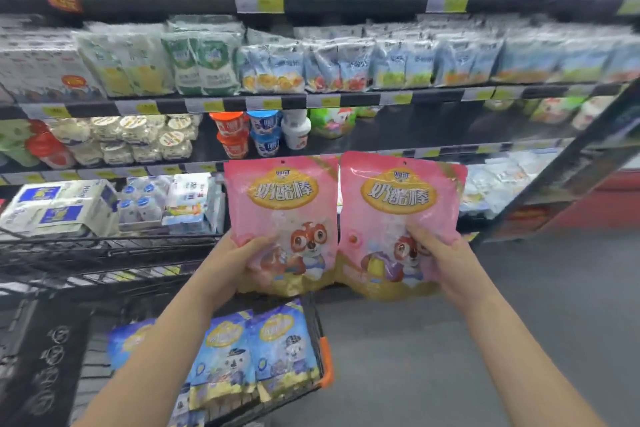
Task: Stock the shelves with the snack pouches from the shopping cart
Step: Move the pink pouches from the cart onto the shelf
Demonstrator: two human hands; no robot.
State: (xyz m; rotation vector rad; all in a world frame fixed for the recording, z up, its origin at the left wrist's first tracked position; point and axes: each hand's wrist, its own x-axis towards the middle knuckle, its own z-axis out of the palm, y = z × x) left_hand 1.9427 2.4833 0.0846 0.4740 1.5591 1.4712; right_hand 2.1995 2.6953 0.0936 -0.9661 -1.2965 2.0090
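I see the left hand gripping one pink pouch and the right hand gripping a second pouch; blue pouches lie below the left hand.

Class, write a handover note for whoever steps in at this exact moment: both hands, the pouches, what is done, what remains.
Left hand grips one pink plastic snack pouch by its lower part; right hand grips a second pink pouch beside it.
Both held up before the dark store shelves, neither placed yet.
Blue snack pouches stand in the black wire shopping cart below.
Left: shelve both pink pouches, then the blue ones.
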